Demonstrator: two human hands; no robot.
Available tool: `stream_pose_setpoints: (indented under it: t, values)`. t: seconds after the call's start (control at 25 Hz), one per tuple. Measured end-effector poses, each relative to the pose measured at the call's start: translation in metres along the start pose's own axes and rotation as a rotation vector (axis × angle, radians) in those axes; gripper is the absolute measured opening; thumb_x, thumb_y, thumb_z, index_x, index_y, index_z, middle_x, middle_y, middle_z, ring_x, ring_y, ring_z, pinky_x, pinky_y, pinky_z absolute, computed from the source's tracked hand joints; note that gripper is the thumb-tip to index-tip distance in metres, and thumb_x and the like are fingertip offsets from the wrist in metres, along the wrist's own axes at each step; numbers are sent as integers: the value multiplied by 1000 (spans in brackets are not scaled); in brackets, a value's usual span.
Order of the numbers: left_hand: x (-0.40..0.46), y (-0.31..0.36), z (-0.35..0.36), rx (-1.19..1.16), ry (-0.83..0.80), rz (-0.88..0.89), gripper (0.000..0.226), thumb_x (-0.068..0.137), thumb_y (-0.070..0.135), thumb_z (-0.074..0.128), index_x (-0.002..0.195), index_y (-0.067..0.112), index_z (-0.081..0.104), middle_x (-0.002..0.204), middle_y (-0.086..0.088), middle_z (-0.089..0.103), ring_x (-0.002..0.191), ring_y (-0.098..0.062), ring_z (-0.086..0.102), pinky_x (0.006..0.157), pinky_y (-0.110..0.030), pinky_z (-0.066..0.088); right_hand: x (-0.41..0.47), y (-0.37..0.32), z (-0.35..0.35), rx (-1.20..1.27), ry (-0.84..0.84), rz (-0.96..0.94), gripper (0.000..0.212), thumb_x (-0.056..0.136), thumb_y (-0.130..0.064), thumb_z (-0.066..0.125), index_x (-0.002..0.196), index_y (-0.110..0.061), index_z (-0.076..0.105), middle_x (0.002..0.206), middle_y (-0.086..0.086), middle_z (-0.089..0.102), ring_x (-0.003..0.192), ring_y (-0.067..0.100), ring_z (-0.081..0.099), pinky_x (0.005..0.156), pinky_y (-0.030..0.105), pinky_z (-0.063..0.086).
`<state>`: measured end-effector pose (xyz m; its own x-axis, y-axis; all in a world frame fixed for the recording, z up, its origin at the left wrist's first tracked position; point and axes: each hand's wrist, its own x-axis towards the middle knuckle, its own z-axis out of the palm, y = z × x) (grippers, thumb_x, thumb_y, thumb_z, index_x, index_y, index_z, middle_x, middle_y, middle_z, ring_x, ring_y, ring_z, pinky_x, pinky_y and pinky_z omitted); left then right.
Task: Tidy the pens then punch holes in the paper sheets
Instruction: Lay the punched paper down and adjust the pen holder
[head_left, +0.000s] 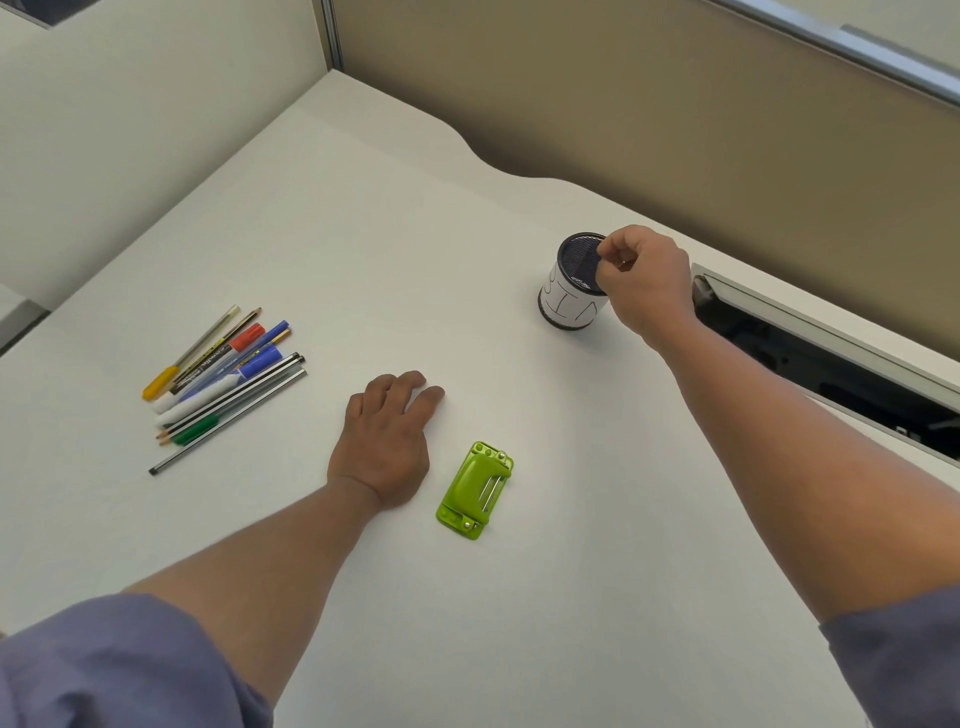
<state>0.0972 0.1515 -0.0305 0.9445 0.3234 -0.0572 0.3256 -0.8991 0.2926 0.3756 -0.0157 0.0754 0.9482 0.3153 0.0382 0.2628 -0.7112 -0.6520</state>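
about ten pens (223, 379) fanned mid-left, axes lower-left to upper-right; one punch (475, 490); left hand (387, 441) flat, relaxed; right hand (641, 283) pinches one cup (571, 291) rim.

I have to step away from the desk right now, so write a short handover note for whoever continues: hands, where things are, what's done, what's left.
Right hand: pinches the rim of the mesh pen cup, which stands upright at the far right of the desk.
Left hand: open, resting flat on the desk, holding nothing.
Pens and pencils: all lying in a loose pile at the left, none visibly in the cup.
Green hole punch: on the desk just right of the left hand, untouched.
Done: nothing yet.
Left: put the pens in the cup, then punch the sheets; no paper sheets are in view.
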Motion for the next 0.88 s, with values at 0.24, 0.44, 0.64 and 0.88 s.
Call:
stream_pose_setpoints:
  t: [0.24, 0.44, 0.64, 0.88]
  values:
    - [0, 1, 0, -7, 13, 3, 55, 82, 6, 55, 135, 19, 59, 145, -7, 52, 131, -37, 43, 99, -46, 34, -5, 3, 0, 19, 51, -44, 25, 78, -14, 57, 93, -32, 68, 80, -16, 66, 73, 5, 59, 74, 27, 52]
    - [1, 0, 1, -9, 19, 6, 57, 80, 13, 43, 134, 20, 60, 144, -6, 52, 129, -36, 44, 97, -45, 33, -17, 0, 3, 24, 187, -149, 29, 78, -12, 56, 100, -23, 70, 89, -7, 65, 85, 18, 59, 77, 29, 47]
    - [1, -1, 4, -4, 30, 13, 55, 82, 9, 51, 134, 21, 58, 144, -5, 51, 128, -34, 42, 97, -44, 31, -68, -5, 21, 130, 76, -234, 24, 84, -8, 62, 103, -17, 74, 93, -7, 68, 81, 17, 62, 78, 26, 50]
    - [3, -2, 6, -22, 78, 25, 57, 78, 13, 44, 132, 20, 61, 140, -5, 54, 125, -34, 44, 97, -44, 33, -153, 8, 42, 59, -599, -236, 44, 82, -1, 68, 119, -23, 71, 118, -6, 66, 100, 12, 60, 84, 10, 42]
